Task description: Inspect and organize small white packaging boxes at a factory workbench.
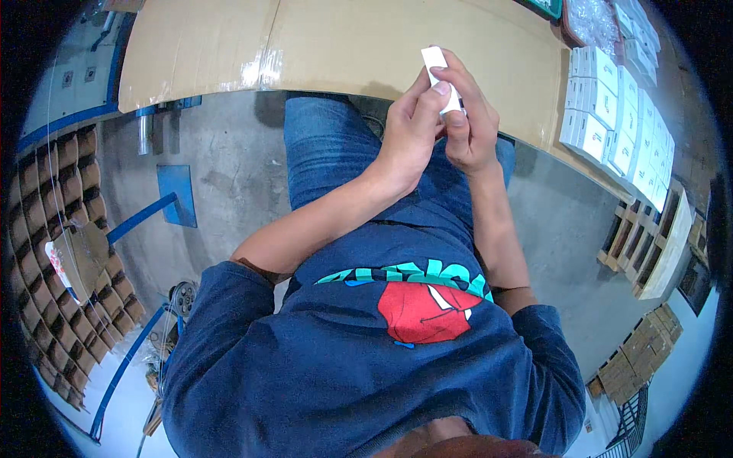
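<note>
A small, slim white box is held between both hands, just above the table's near edge. It is tilted, its upper end leaning a little to the left. My left hand pinches its left side, with the thumb lying on the front. My right hand wraps round the right side; its fingers cross over the top part and its thumb presses near the lower end. The fingers partly cover the box, and what lies behind it is hidden.
Brown cardboard covers the table in front of me. Stacked white boxes line its right end, near a container of clear plastic packaging and a green tray. A wooden pallet stands on the floor at right.
</note>
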The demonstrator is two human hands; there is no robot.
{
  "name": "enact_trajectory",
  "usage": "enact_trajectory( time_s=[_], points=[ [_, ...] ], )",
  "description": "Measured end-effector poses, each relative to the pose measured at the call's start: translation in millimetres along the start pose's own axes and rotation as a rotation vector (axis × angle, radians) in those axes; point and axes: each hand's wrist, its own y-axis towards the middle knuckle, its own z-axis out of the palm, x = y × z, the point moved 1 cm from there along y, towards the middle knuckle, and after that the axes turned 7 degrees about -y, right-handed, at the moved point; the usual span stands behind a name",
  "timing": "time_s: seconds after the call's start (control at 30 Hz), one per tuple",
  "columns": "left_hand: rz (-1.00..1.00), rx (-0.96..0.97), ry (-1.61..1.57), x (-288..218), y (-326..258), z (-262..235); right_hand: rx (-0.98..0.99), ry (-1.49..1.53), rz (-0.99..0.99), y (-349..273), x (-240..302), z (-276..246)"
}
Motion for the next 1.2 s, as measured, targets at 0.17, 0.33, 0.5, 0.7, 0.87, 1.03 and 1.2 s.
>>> enact_trajectory(
  time_s=[0.17, 0.33, 0.5, 0.7, 0.87, 1.03, 1.2],
  points=[
    [0.047, -0.077, 0.004, 1.4, 0.0, 4.6, 0.001, -0.002, 0.002, 0.5, 0.3, -0.9],
    [0.061, -0.079, 0.001, 2.2, 0.1, 4.3, -0.001, 0.004, -0.011, 0.7, 0.1, -0.5],
    [0.065, -0.069, 0.005, 0.8, -0.4, 5.9, -0.005, -0.007, -0.008, 0.2, -0.1, -0.5],
    [0.004, -0.015, -0.011, -1.3, 0.0, -1.1, -0.008, 0.002, -0.003, 1.5, 0.9, 0.5],
    [0.001, -0.003, 0.011, -2.8, -0.3, 1.0, -0.007, 0.004, 0.009, 1.4, 1.0, -0.1],
    [0.013, -0.003, -0.007, -3.4, -0.5, 0.4, -0.004, 0.015, 0.004, 3.1, 1.0, 0.5],
    [0.007, -0.007, -0.016, -3.4, -0.1, 0.2, -0.003, 0.003, -0.002, 3.1, 0.1, 0.9]
  ],
)
